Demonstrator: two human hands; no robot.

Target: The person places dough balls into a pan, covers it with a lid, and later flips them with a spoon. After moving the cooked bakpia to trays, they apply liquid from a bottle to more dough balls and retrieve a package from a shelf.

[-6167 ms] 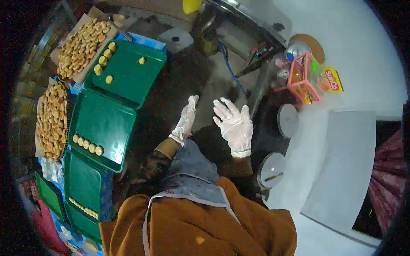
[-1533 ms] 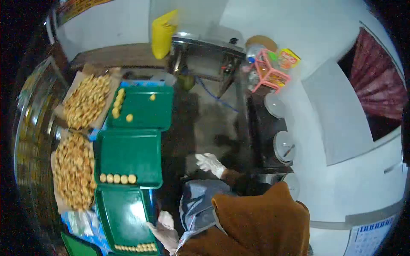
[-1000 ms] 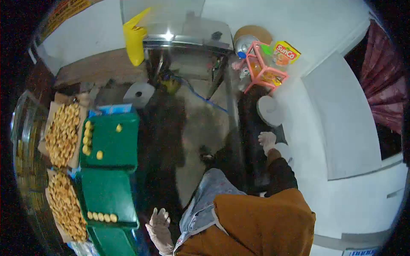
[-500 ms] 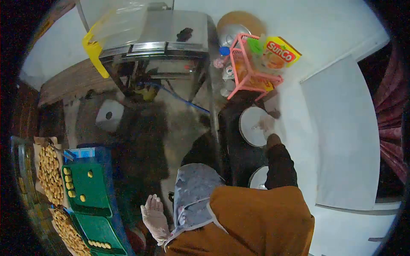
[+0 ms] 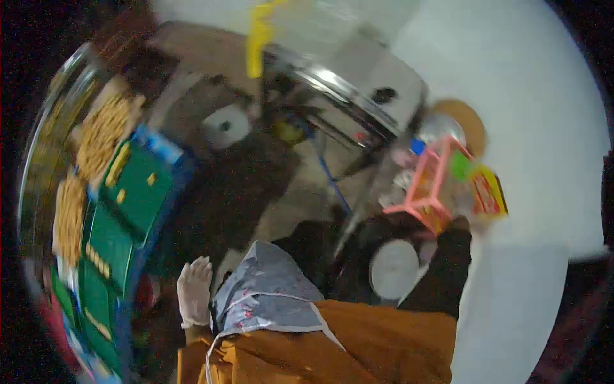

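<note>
My left hand (image 5: 194, 291), in a pale glove, hangs beside the grey patterned apron (image 5: 265, 288). Its fingers are stretched out and nothing is in them. On the other side my right arm, in a dark sleeve (image 5: 441, 269), reaches forward over a black surface. My right hand (image 5: 462, 210) is smeared by motion close to a pink plastic rack (image 5: 436, 176) and a yellow and red SunCo packet (image 5: 489, 194); its fingers cannot be made out. A round white lid-like disc (image 5: 394, 269) lies nearer to me, below the rack.
Green trays (image 5: 144, 192) with rows of small yellow dough pieces stand at the left, beside heaps of pale brown pieces (image 5: 105, 137). A metal-edged table (image 5: 384, 77) stands ahead. A blue-capped jar (image 5: 417, 147) is by the rack. A blue hose (image 5: 329, 173) crosses the floor.
The view has swung, shifting the rack and table rightward. My right hand has left the round white disc and moved forward to the pink rack. My left hand stays open.
</note>
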